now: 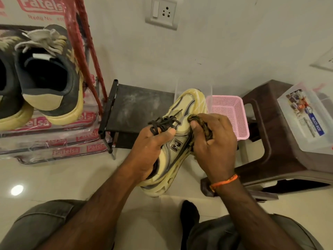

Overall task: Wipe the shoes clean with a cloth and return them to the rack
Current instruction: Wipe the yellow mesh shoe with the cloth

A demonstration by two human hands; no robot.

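Head view | left hand (pixel 151 150) grips cream shoe (pixel 180 139) at laces and collar, lifted off the floor | right hand (pixel 214 141), just beside, clamps cloth (pixel 201 127) against shoe's side | advice: steady shoe, short firm strokes toward toe.

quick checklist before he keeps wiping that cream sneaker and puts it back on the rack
1. Shoe held firmly: ok. The left hand grips the cream sneaker at the laces and collar.
2. Cloth in hand: ok. The right hand holds the bunched dark cloth against the sneaker's side.
3. Sneaker clean all over: cannot tell. The far side is hidden.
4. Space on the rack: ok. The small black rack shows a bare, dusty top shelf.
5. Rack shelf clean: not ok. White smears show on it.
6. Matching second sneaker: cannot tell. Only a dark pair sits at the left.
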